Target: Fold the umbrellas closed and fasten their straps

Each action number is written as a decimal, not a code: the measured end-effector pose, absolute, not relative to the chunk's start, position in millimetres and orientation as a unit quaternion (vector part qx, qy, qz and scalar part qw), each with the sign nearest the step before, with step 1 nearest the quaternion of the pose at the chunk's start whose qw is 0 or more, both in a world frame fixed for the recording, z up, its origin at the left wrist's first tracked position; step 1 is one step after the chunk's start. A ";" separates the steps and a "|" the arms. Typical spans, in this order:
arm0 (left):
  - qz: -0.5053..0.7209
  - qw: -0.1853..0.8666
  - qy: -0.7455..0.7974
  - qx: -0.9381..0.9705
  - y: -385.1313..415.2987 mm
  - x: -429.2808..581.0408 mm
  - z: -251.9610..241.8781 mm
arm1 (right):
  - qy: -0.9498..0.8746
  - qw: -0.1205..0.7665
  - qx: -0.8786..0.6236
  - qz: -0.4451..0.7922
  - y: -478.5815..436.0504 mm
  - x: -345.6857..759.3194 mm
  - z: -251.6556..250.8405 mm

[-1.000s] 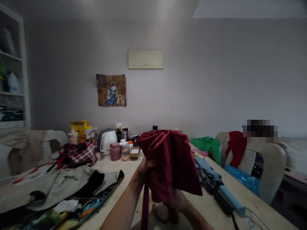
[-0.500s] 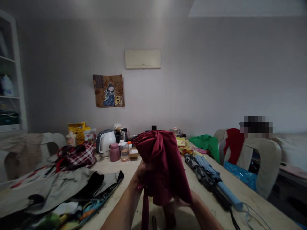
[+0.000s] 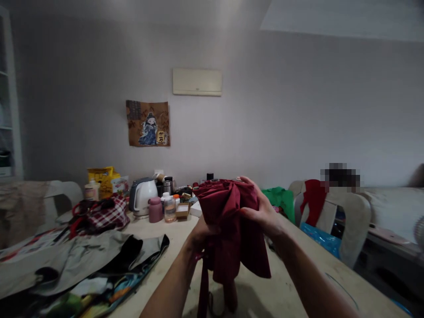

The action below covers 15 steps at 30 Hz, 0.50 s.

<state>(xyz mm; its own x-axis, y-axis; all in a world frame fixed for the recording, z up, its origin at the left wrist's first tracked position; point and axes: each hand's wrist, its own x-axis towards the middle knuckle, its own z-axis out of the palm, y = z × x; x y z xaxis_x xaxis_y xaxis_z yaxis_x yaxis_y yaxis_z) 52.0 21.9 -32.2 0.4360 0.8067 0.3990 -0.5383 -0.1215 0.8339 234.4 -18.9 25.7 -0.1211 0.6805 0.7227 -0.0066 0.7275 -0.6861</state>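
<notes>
Dim room, plain grey wall (image 3: 298,97) behind, pale counter (image 3: 175,232) in front. Using the white-and-grey kettle (image 3: 145,196) as reference.

Maroon umbrella (image 3: 227,234): right of the kettle and nearer the camera, held upright over the counter, canopy loose and bunched. Brown handle (image 3: 230,296) pokes out below; can't tell if its tip touches the counter. Maroon strap (image 3: 203,287) runs out of frame at the bottom.

Left hand (image 3: 202,236): right of and nearer than the kettle, fingers wrapped round the canopy's side, mostly buried in folds. Right hand (image 3: 261,212): farther right of the kettle, grasping the upper canopy; thumb on the near face, one finger over the top, rest hidden.

Just right of the kettle: pink jar (image 3: 155,210), clear bottle (image 3: 170,210), small box (image 3: 182,212). Left of it: yellow bag (image 3: 101,181), plaid bag (image 3: 107,216). Nearer than it: crumpled grey cloth (image 3: 86,247), cut off by the left edge. Far right of it: green bag (image 3: 280,201), partly behind the right hand. Dark item (image 3: 273,245) by the right forearm, mostly covered, can't identify.
</notes>
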 end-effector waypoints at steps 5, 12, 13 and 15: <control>0.512 0.640 0.080 0.567 17.6 56.9 -25.2 | -0.697 0.643 -0.282 0.143 -21.3 224.9 35.6; 0.502 0.634 0.083 0.582 23.4 58.5 -29.1 | -0.708 0.612 -0.352 0.019 -45.8 207.9 53.4; 0.500 0.637 0.080 0.581 22.9 58.6 -28.9 | -0.713 0.603 -0.357 -0.002 -47.0 206.5 56.3; 0.498 0.637 0.068 0.585 21.4 59.3 -27.6 | -0.714 0.594 -0.365 -0.061 -49.3 201.3 59.9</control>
<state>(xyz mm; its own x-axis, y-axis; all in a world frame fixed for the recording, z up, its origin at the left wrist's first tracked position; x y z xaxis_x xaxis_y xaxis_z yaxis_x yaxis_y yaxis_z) 59.3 21.4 -27.6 0.4945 0.7142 0.4954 -0.5546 -0.1796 0.8125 201.3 -49.3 59.9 -0.0280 0.4489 0.8931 0.5944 0.7258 -0.3462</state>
